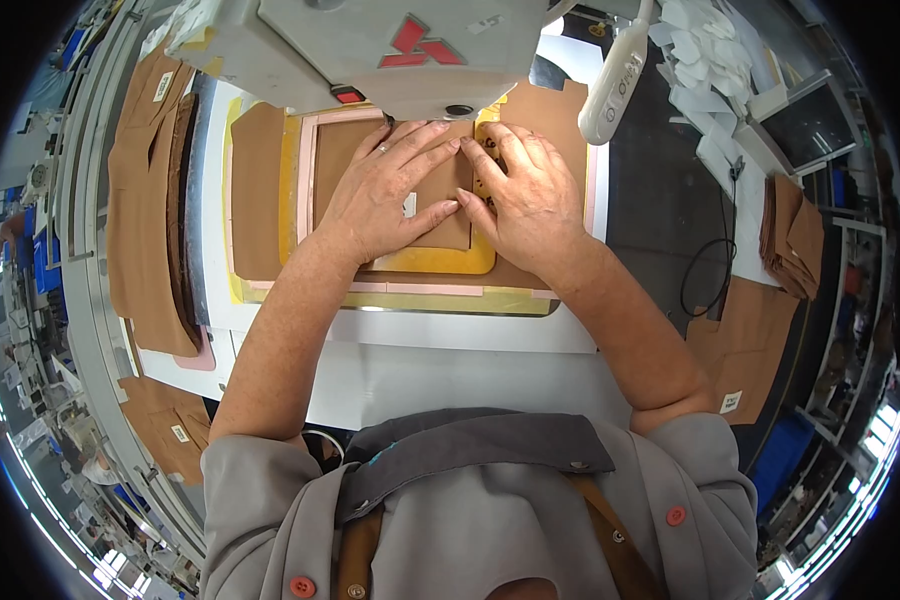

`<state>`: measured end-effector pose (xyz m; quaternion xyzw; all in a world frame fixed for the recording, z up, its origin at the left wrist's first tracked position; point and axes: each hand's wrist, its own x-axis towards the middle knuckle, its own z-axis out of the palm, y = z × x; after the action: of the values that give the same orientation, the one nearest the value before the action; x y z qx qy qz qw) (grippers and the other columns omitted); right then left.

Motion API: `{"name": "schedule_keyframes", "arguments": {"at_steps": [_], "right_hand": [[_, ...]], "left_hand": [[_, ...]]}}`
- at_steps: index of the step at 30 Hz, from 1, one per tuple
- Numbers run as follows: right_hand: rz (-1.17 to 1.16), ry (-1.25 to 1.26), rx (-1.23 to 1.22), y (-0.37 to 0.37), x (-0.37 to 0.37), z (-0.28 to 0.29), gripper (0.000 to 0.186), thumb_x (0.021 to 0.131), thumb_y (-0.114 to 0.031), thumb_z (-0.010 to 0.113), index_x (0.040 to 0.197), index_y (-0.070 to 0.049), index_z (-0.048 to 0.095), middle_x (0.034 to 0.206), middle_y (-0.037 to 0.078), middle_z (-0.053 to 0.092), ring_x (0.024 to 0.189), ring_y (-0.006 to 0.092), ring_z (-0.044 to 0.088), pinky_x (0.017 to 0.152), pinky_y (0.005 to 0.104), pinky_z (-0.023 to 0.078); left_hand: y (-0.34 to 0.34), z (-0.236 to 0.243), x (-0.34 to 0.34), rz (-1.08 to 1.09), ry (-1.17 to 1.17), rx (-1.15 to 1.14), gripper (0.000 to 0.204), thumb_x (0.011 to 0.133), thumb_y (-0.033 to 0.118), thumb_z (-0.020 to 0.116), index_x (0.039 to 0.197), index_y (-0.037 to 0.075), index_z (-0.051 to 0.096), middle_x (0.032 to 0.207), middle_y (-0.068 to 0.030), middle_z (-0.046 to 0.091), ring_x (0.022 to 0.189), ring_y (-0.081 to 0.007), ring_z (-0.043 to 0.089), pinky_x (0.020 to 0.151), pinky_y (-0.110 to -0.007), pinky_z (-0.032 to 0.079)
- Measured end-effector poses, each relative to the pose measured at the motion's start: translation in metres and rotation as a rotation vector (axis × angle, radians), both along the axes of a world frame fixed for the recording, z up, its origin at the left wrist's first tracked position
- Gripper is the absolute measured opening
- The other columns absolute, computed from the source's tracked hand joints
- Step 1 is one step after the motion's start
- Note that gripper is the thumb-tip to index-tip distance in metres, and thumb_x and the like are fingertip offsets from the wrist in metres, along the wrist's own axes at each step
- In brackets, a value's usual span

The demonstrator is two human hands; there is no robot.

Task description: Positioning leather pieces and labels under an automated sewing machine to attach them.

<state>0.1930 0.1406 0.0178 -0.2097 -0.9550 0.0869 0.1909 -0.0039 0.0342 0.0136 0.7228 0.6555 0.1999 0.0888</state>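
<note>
My left hand (378, 195) lies on a brown fabric piece (440, 225) with a small white label, its fingers stretched toward the top edge. The piece sits inside a yellow template frame (427, 261) with pink strips, over a larger brown panel (255, 200). My right hand (525, 195) rests at the frame's right side, fingers apart and slightly bent, the fingertips on the yellow border and the inner piece's edge, close to my left hand. A grey machine head (350, 40) overhangs the frame just beyond my fingertips.
Brown fabric stacks lie at the left (145, 230) and right (790, 235), with more pieces (165, 430) at lower left. A white pendant control (615, 80) hangs at upper right above white scraps (700, 55). A black cable (705, 250) loops beside the white worktable (470, 375).
</note>
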Motion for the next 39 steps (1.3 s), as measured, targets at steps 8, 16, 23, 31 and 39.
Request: {"name": "schedule_keyframes", "arguments": {"at_steps": [8, 16, 23, 31, 39], "right_hand": [[0.029, 0.034, -0.039, 0.0, -0.001, -0.003, 0.059, 0.086, -0.032, 0.077, 0.133, -0.001, 0.059, 0.138, 0.015, 0.059, 0.13, 0.0303, 0.056, 0.111, 0.0494, 0.044], [0.043, 0.025, -0.028, -0.002, 0.001, -0.004, 0.061, 0.087, -0.033, 0.077, 0.134, 0.0, 0.058, 0.141, 0.016, 0.058, 0.133, 0.0301, 0.054, 0.113, 0.051, 0.042], [0.062, 0.003, -0.044, -0.003, 0.001, -0.005, 0.063, 0.089, -0.034, 0.074, 0.138, 0.0, 0.056, 0.144, 0.016, 0.055, 0.135, 0.0302, 0.051, 0.116, 0.0511, 0.038], [0.068, -0.018, -0.02, -0.003, 0.0, -0.006, 0.063, 0.091, -0.035, 0.072, 0.14, 0.0, 0.055, 0.144, 0.016, 0.055, 0.136, 0.0302, 0.05, 0.117, 0.0524, 0.037], [0.078, -0.033, 0.019, 0.001, -0.003, 0.005, 0.05, 0.091, -0.028, 0.071, 0.132, -0.003, 0.059, 0.139, 0.011, 0.058, 0.136, 0.0287, 0.05, 0.117, 0.0524, 0.036]], "left_hand": [[-0.001, 0.0, -0.006, -0.016, 0.037, -0.013, 0.065, 0.088, 0.042, 0.071, 0.145, 0.016, 0.056, 0.156, -0.0045, 0.049, 0.144, -0.0278, 0.043, 0.12, -0.053, 0.03], [-0.001, -0.001, -0.009, -0.035, 0.049, -0.003, 0.064, 0.089, 0.046, 0.069, 0.145, 0.017, 0.056, 0.155, -0.0021, 0.051, 0.144, -0.0277, 0.043, 0.119, -0.053, 0.03], [0.0, 0.002, -0.009, -0.035, 0.116, -0.021, 0.066, 0.092, 0.047, 0.067, 0.149, 0.016, 0.051, 0.153, 0.0007, 0.052, 0.143, -0.0235, 0.044, 0.123, -0.048, 0.026], [0.0, 0.001, -0.01, -0.034, 0.093, -0.019, 0.066, 0.093, 0.048, 0.066, 0.149, 0.015, 0.05, 0.153, -0.0007, 0.051, 0.144, -0.022, 0.042, 0.124, -0.048, 0.024], [-0.001, -0.001, -0.01, -0.048, 0.095, -0.007, 0.062, 0.092, 0.044, 0.068, 0.146, 0.016, 0.055, 0.155, -0.0012, 0.05, 0.145, -0.0254, 0.042, 0.123, -0.051, 0.025]]}}
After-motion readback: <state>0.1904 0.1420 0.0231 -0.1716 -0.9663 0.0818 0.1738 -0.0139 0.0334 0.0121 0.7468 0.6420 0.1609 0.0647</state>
